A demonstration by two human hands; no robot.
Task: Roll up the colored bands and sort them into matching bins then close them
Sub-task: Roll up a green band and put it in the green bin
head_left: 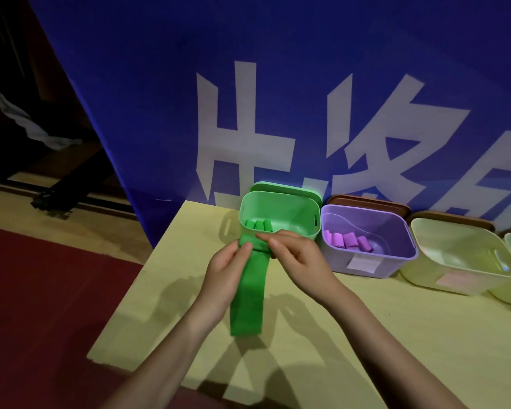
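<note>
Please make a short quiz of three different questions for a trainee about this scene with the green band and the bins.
1. True or false: the green bin already holds rolled green bands.
2. Which bin stands directly to the right of the green bin? A) brown B) purple C) red
3. Fill in: the green band is held at its far end by ____ hands, and its loose end lies on the table.

Key:
1. True; three rolls show inside.
2. B, the purple bin, with purple rolls in it.
3. Both: the left hand and the right hand pinch it.
</note>
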